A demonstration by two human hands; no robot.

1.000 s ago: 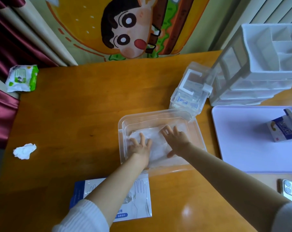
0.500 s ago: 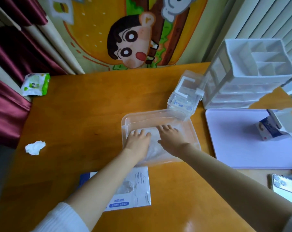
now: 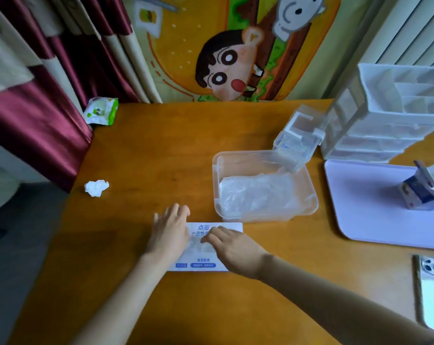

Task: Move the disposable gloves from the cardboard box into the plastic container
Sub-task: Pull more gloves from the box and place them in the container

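A clear plastic container [image 3: 310, 207] stands on the wooden table with a stack of translucent disposable gloves [image 3: 257, 194] lying flat inside it. Just in front of it lies the flat white and blue cardboard glove box [image 3: 208, 263]. My left hand [image 3: 170, 231] rests over the box's left end, fingers spread. My right hand [image 3: 232, 247] lies on the box's right part, fingertips at its middle opening. Whether the fingers pinch a glove is not clear.
A crumpled tissue [image 3: 96, 188] and a wipes pack [image 3: 101, 114] lie at the left. A clear lidded box [image 3: 298, 138] and white drawer organiser [image 3: 390, 115] stand behind the container. A lilac tray [image 3: 360, 207] with a small carton [image 3: 420, 192] is at right; a phone [image 3: 432, 290] near the right edge.
Both hands have left the container, where they were pressing the gloves down, and come back onto the cardboard box. The view has tilted up.
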